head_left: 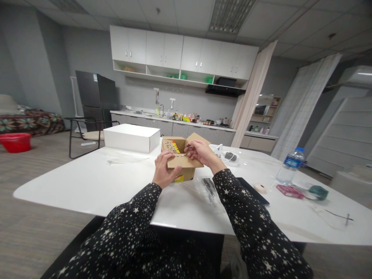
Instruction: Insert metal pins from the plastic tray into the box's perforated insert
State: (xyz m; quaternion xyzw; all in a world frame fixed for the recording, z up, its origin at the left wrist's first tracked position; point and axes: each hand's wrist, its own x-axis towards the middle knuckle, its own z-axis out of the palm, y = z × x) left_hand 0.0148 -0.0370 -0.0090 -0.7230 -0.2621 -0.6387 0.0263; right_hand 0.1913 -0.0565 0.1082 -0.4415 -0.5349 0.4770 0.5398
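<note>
Mid-frame, our half-open left hand [164, 168] grips the box flap [187, 161] (best held firm). Our right hand [200, 150] curls closed, hold unclear.

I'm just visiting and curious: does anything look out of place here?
Perhaps one thing: a white, elongated item lies on the floor near the black-framed chair, as if dropped. Nothing looks clearly spilled or damaged.

The tabletop [87, 190] is passable at near left; the white box [130, 138] blocks far left, the open carton [186, 161] the middle, the bottle [290, 166] the right.
</note>
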